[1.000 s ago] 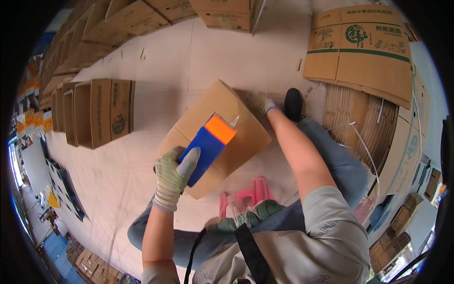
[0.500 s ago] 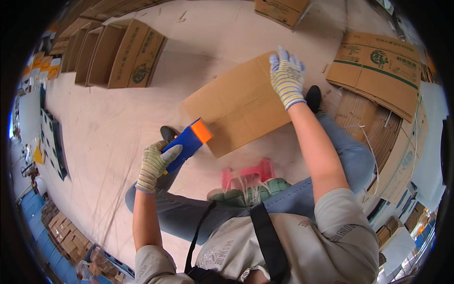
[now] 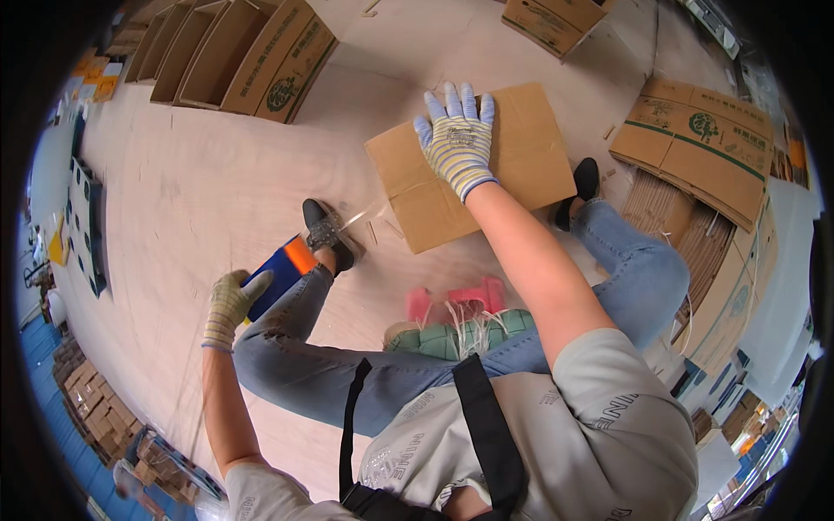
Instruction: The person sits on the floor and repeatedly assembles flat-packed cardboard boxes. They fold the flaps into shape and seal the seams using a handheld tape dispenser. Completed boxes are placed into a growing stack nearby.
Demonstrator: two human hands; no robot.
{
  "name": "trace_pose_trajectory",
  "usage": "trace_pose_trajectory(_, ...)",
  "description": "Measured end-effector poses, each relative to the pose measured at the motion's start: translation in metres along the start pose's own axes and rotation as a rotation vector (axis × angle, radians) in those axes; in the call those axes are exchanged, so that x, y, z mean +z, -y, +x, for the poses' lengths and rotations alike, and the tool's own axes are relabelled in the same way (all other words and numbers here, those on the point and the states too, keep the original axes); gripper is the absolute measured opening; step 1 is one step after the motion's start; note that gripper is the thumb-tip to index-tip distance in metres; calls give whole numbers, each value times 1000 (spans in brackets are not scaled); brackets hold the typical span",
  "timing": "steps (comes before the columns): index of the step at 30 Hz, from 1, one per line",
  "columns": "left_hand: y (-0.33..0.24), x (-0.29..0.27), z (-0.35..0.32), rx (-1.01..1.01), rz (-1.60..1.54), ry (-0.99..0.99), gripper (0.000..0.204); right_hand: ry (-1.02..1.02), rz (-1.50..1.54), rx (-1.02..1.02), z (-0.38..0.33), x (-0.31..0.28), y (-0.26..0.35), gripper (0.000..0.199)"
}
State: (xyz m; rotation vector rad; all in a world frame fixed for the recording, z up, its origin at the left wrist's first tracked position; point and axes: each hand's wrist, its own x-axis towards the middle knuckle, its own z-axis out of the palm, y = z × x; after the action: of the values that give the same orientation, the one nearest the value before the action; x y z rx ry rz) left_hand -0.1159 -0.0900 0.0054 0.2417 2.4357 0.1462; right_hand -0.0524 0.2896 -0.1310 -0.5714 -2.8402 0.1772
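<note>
- The left hand (image 3: pixel 228 309), in a striped glove, grips a blue-and-orange tape dispenser (image 3: pixel 275 274) above the person's left leg.
- Farther off, a row of open boxes (image 3: pixel 276 71) stands on the floor (image 3: pixel 174 226).
- A strip of clear tape (image 3: pixel 360 216) runs from the tape dispenser toward the cardboard box's left edge, passing over a dark shoe (image 3: pixel 340 249).
- A pink stool (image 3: pixel 473 299) sits just beyond a green cushion (image 3: pixel 434 341).
- The right hand (image 3: pixel 459 141), also gloved, grasps nothing; its palm lies flat on the cardboard box (image 3: pixel 526 161), fingers spread.
- The cardboard box is between the person's feet.
- Flattened boxes (image 3: pixel 691 143) lie stacked at right.
</note>
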Motion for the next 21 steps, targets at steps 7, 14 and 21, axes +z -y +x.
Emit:
trace_pose_trajectory(7,-93,117,112,44,194,-79,46,8,42,34,1,-3,11,49)
trace_pose_trajectory(14,-161,191,184,111,650,144,40,-11,196,70,6,-6,4,52)
trace_pose_trajectory(21,-145,87,212,-36,407,-140,57,-487,401,642,-93,-52,-81,77)
